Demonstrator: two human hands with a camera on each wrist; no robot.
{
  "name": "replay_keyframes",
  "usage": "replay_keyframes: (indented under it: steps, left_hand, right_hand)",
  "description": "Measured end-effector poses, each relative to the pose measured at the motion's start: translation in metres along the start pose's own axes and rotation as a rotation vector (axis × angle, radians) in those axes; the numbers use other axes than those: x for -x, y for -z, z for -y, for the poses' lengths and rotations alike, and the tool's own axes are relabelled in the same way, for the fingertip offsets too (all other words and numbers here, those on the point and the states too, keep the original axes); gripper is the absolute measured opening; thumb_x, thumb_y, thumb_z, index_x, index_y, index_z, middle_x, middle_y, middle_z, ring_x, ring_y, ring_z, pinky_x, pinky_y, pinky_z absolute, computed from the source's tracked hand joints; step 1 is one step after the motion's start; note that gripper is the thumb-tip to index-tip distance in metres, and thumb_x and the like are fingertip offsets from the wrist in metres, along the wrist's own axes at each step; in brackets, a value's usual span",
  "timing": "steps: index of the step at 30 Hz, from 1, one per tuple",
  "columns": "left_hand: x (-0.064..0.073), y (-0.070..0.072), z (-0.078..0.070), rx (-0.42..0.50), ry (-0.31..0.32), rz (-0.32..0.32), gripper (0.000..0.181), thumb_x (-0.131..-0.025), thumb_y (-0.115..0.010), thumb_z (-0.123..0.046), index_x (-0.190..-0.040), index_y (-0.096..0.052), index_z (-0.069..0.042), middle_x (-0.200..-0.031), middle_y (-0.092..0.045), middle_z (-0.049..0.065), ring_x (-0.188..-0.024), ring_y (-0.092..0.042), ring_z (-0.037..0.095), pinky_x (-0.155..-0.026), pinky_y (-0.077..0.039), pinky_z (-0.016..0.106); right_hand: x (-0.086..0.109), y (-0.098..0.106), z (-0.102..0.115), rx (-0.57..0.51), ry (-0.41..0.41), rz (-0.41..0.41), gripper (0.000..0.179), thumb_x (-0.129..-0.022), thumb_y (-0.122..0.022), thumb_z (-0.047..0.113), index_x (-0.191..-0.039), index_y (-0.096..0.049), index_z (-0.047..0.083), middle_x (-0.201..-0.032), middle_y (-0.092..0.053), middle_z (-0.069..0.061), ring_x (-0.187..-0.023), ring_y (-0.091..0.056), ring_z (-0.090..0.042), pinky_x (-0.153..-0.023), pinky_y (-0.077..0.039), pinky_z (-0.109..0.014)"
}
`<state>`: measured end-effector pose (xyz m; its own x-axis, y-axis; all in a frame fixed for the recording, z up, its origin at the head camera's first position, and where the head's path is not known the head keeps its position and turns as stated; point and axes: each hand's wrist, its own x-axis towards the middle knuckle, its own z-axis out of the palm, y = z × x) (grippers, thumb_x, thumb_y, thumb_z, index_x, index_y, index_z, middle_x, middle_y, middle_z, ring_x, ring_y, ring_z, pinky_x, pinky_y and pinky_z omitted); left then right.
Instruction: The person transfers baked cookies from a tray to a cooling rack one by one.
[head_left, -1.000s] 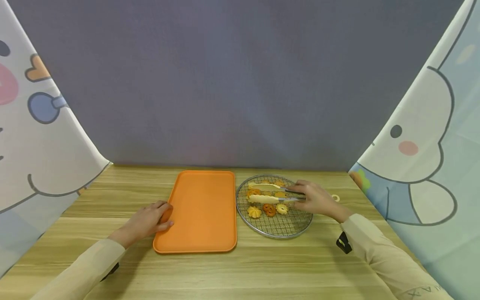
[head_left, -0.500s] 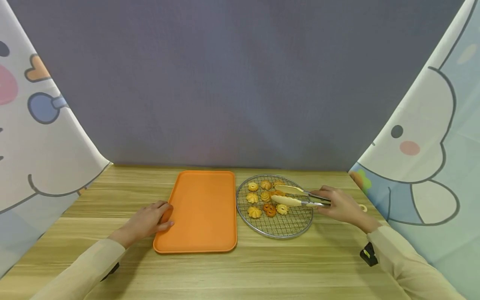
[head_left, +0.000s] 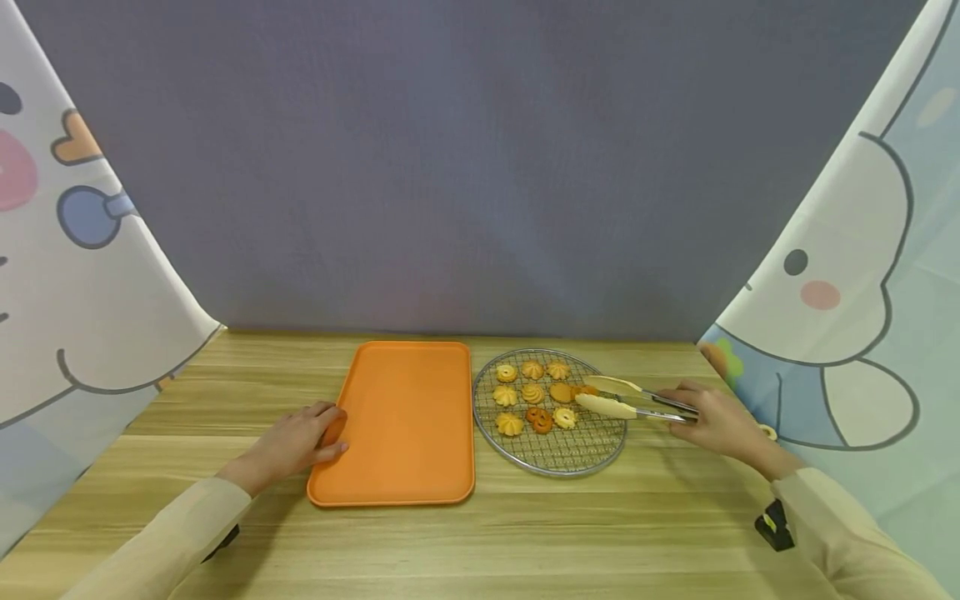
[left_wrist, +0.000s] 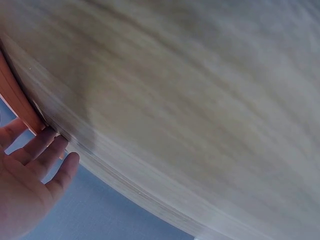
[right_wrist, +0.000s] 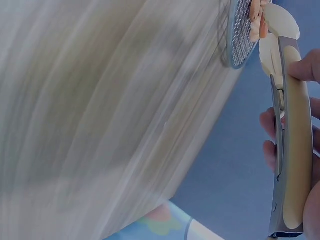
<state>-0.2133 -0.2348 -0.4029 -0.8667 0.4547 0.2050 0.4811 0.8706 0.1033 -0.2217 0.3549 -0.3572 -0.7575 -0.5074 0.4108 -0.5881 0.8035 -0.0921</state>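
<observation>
My right hand (head_left: 716, 421) grips a pair of tongs (head_left: 615, 407) with cream tips and metal arms. The tips sit apart over the right part of a round wire rack (head_left: 555, 467), with an orange-brown pretzel-shaped biscuit (head_left: 586, 390) at the gap between them; whether they touch it, I cannot tell. In the right wrist view, fingers and thumb wrap the tongs' long cream handle (right_wrist: 297, 145). My left hand (head_left: 288, 442) holds the left edge of an orange rectangular tray (head_left: 401, 425), its thumb on the rim. Fingertips (left_wrist: 60, 142) meet the tray's edge in the left wrist view.
Several butter cookies (head_left: 532, 392) lie in rows on the rack, along with a brown pretzel biscuit (head_left: 538, 419). Rack and tray stand side by side on a wooden table (head_left: 525, 542). A grey cloth (head_left: 465, 167) backs the table, and printed cloths flank it.
My right hand and the tongs have moved right across the rack, from its left cookies to its right part. The orange-brown pretzel-shaped biscuit has shifted right with the tongs. The left hand keeps still.
</observation>
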Motion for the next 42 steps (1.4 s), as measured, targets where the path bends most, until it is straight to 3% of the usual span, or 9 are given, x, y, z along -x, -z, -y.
replay_keyframes:
  steps: [9,20,29,42]
  left_hand:
    - [0.0,-0.002,0.0,-0.005,0.007,0.009,0.046,-0.081,-0.065,-0.037,-0.112,-0.058,-0.004,-0.114,-0.057,0.018,-0.099,-0.058,0.04,-0.081,-0.045,0.059]
    - [0.0,0.0,-0.002,-0.003,0.011,0.014,0.046,-0.081,-0.066,-0.037,-0.112,-0.058,-0.003,-0.113,-0.058,0.018,-0.098,-0.058,0.04,-0.08,-0.044,0.059]
    - [0.0,0.001,-0.002,0.0,0.013,0.011,0.046,-0.081,-0.065,-0.037,-0.111,-0.058,-0.003,-0.113,-0.057,0.018,-0.097,-0.058,0.039,-0.08,-0.045,0.058]
    - [0.0,0.001,-0.002,-0.004,0.011,0.009,0.047,-0.081,-0.065,-0.037,-0.112,-0.058,-0.002,-0.113,-0.058,0.019,-0.098,-0.058,0.04,-0.08,-0.045,0.058]
  right_hand:
    - [0.008,-0.002,-0.005,-0.011,-0.002,-0.008,0.04,-0.064,-0.076,0.007,-0.103,-0.068,0.0,-0.085,-0.065,-0.006,-0.045,-0.027,0.011,-0.042,-0.027,-0.016]
    - [0.012,-0.004,-0.006,-0.004,-0.086,0.068,0.042,-0.068,-0.077,0.012,-0.107,-0.067,0.004,-0.089,-0.065,-0.005,-0.041,-0.025,0.008,-0.036,-0.025,-0.016]
    - [0.012,-0.005,-0.006,-0.027,-0.107,0.096,0.042,-0.069,-0.076,0.01,-0.109,-0.066,0.002,-0.092,-0.064,-0.009,-0.042,-0.027,0.007,-0.036,-0.026,-0.017]
    - [0.013,-0.005,-0.007,-0.028,-0.08,0.019,0.043,-0.065,-0.077,0.009,-0.106,-0.067,0.002,-0.085,-0.063,-0.004,-0.044,-0.024,0.008,-0.038,-0.025,-0.017]
